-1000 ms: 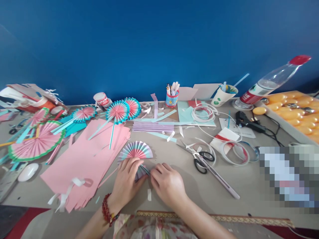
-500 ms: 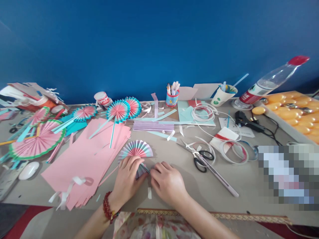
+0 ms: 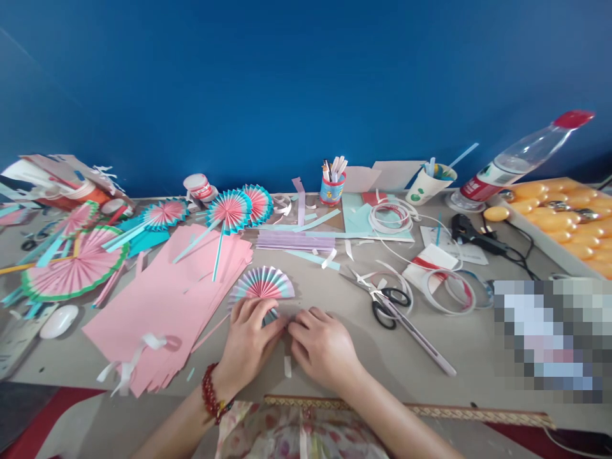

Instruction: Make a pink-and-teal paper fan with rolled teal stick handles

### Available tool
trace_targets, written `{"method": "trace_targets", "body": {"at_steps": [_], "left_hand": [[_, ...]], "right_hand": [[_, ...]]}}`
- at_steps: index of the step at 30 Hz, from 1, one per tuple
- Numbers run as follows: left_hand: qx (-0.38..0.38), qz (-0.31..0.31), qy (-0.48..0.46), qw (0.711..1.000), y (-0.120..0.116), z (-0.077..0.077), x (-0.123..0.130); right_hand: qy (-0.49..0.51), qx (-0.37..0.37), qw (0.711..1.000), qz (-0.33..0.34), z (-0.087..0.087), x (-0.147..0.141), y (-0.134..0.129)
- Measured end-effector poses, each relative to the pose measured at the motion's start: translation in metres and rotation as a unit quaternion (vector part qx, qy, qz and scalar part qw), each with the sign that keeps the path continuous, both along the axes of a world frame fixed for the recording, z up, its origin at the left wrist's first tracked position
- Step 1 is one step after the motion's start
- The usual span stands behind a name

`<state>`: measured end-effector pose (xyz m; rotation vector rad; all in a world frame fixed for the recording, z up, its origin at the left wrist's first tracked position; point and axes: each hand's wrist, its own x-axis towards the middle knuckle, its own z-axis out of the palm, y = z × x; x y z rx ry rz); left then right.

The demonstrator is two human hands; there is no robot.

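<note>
A pleated paper fan (image 3: pixel 264 282) in pink, pale blue and lilac lies half spread on the table in front of me. My left hand (image 3: pixel 252 338), with a red bead bracelet on its wrist, is closed over the fan's lower part. The thumb and fingertips of my right hand (image 3: pixel 325 350) are pinched together against my left thumb, at the fan's folded lower edge. Both hands cover what lies between the fingertips. Just below them is a small white tape piece (image 3: pixel 287 366).
Pink paper sheets (image 3: pixel 157 306) and finished paper fans (image 3: pixel 228 207) lie left. Scissors (image 3: pixel 392 299), tape rolls (image 3: pixel 449 292) and a glue gun (image 3: pixel 473 236) are right. A pleated lilac strip (image 3: pixel 294 241), a pen cup (image 3: pixel 332 189) and a plastic bottle (image 3: pixel 507 166) stand farther back.
My left thumb and right fingertips have drawn together over the fan's lower edge, so less of that edge shows. The fan's top part stays in about the same place.
</note>
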<state>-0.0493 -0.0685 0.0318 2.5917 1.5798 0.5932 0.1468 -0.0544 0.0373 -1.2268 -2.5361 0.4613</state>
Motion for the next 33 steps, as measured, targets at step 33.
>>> {"method": "trace_targets", "body": {"at_steps": [33], "left_hand": [[0.022, -0.038, 0.008, 0.999, 0.001, -0.002, 0.003]], "right_hand": [[0.008, 0.12, 0.993, -0.02, -0.021, 0.052, -0.036]]}}
